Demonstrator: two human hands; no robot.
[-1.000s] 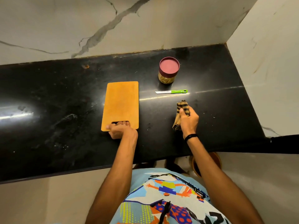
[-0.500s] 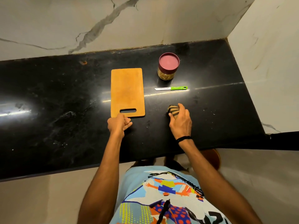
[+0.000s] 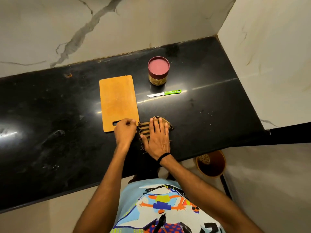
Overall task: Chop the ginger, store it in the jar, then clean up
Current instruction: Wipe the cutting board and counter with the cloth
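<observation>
Cloth (image 3: 145, 130) is lying flat under my spread right hand (image 3: 157, 137), which I am pressing down while my left hand (image 3: 125, 132) is apparently pinching its edge for folding; the lidded jar (image 3: 158, 72) is standing behind.

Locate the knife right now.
In the head view the knife lies flat on the black counter, right of the cutting board and just in front of the lidded jar, blade pointing toward the board.
</observation>
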